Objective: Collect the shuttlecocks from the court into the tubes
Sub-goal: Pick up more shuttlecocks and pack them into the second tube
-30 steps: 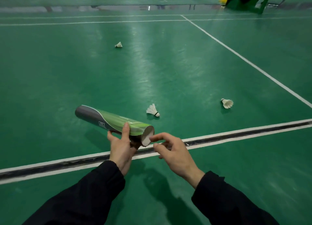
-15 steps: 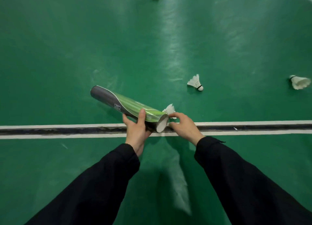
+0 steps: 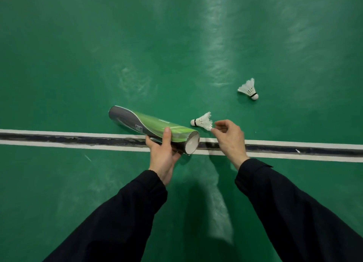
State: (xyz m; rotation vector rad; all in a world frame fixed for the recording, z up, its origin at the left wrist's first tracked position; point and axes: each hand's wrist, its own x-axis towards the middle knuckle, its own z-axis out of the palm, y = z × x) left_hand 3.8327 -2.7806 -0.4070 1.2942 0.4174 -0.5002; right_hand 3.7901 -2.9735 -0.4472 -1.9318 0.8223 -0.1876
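My left hand grips a grey and green shuttlecock tube near its open white end, which points right and lies low over the court line. My right hand pinches the feather edge of a white shuttlecock between thumb and forefinger. Its cork points left, and it sits just up and right of the tube's mouth. A second white shuttlecock lies on the green floor farther right, cork toward me.
A white court line with a dark worn strip runs left to right under both hands. Green court floor stretches beyond. My black sleeves fill the lower part of the view.
The view has tilted down and moved closer to the floor. My right hand, a second ago at the tube's mouth with nothing visible in it, now pinches a shuttlecock just right of it.
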